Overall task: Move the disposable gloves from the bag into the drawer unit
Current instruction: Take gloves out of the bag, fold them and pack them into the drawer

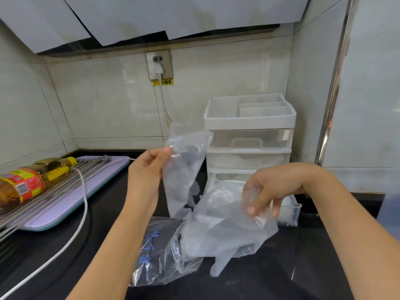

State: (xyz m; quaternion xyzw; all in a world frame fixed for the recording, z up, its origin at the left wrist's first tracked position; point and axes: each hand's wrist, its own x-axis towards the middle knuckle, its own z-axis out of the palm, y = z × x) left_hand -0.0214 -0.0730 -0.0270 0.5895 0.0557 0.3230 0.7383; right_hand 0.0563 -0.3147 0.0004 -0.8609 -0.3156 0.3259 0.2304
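Scene: A person stands at a dark surface [307, 267] in a tiled kitchen corner. Only the bare forearms and hands show.
Left hand: The left hand [145, 169] is raised over the middle of the surface. Its thumb and fingers pinch the top edge of one clear glove [184, 169], which hangs straight down.
Right hand: The right hand [266, 189] is lower and nearer the right edge. Its fingers are curled round a crumpled bunch of gloves [220, 224]. One limp glove finger dangles from the bunch almost to the surface.
Bag: A clear bag [151, 256] with blue print lies slack near the front edge, below the two hands. Whether more gloves are inside cannot be told.
Drawer unit: A white drawer unit [249, 122] stands in the back right corner, with a divided tray on top and three clear drawers. The bottom drawer [294, 213] is pulled out, just behind the right hand's bunch. Some pale film seems to lie in it.
Handling: The gloves look feather-light, thin, soft and slippery, so they may cling together, slide apart or drift. Gathering them in a loose fistful, or pinching at the cuff, looks safest. Pressing them down into the drawer should stop them springing out.
Left edge: A bottle [32, 180] of oil lies on a wire rack over a lilac board [65, 211]. A white cable [85, 204] trails toward the front left corner.
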